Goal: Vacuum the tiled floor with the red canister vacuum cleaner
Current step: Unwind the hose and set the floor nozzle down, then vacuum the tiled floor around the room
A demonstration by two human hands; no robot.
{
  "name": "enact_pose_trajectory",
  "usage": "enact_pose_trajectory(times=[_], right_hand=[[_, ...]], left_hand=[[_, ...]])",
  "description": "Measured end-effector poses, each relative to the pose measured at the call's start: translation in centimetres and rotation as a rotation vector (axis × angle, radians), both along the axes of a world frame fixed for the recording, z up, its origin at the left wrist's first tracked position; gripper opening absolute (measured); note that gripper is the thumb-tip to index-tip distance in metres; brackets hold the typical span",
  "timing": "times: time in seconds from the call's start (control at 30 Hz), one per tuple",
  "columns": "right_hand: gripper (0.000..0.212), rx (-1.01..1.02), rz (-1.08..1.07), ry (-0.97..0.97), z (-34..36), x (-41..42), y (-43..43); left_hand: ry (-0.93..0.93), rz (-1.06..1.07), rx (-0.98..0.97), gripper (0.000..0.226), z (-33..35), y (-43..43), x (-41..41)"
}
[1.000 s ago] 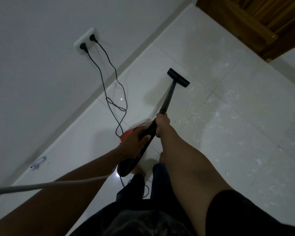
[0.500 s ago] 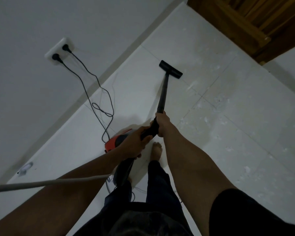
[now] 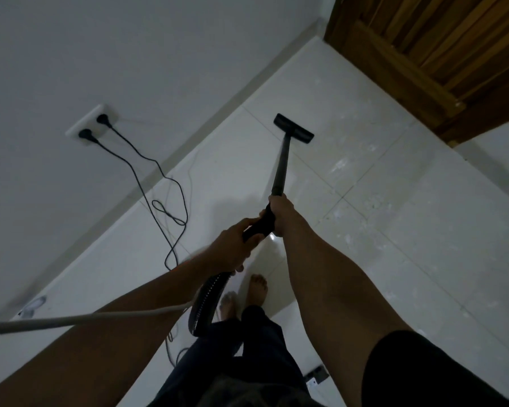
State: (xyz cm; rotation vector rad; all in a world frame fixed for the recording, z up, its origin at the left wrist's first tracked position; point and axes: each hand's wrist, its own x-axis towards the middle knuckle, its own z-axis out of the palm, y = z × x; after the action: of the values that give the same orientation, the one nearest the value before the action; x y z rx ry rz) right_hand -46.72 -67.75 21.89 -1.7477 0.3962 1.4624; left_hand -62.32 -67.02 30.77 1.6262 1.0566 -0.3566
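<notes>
A black vacuum wand [image 3: 280,168] runs from my hands down to a flat black floor nozzle [image 3: 293,128] resting on the white tiled floor [image 3: 394,230] near the wall. My right hand [image 3: 281,212] grips the wand's upper end. Just behind it, my left hand [image 3: 232,245] is closed on the black handle. A ribbed black hose [image 3: 206,301] curves down from the handle past my legs. The red canister is hidden behind my left arm. White dust specks cover the tiles to the right of the nozzle.
A wall socket [image 3: 91,126] holds two black plugs, and their cables [image 3: 165,207] loop over the floor left of my hands. A wooden door [image 3: 441,60] stands at the upper right. A grey cord [image 3: 71,320] crosses my left arm. My bare feet [image 3: 257,289] stand below the hands.
The nozzle has slid forward, away from me toward the door. My view has shifted, and the red canister is now hidden behind my left arm. Both feet have come into sight.
</notes>
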Motion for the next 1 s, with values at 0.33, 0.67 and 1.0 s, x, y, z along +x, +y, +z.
enact_pose_trajectory(times=[0.33, 0.67, 1.0], right_hand=[[0.034, -0.050, 0.015, 0.040, 1.9, 6.7, 4.3], [0.029, -0.030, -0.072, 0.056, 0.3, 13.2, 12.5], [0.025, -0.037, -0.053, -0.016, -2.2, 20.0, 23.8]], left_hand=[[-0.043, -0.131, 0.072, 0.045, 1.6, 5.6, 6.4], [-0.106, -0.179, 0.058, 0.046, -0.9, 15.1, 12.1], [-0.106, -0.114, 0.037, 0.045, -3.9, 25.3, 18.8]])
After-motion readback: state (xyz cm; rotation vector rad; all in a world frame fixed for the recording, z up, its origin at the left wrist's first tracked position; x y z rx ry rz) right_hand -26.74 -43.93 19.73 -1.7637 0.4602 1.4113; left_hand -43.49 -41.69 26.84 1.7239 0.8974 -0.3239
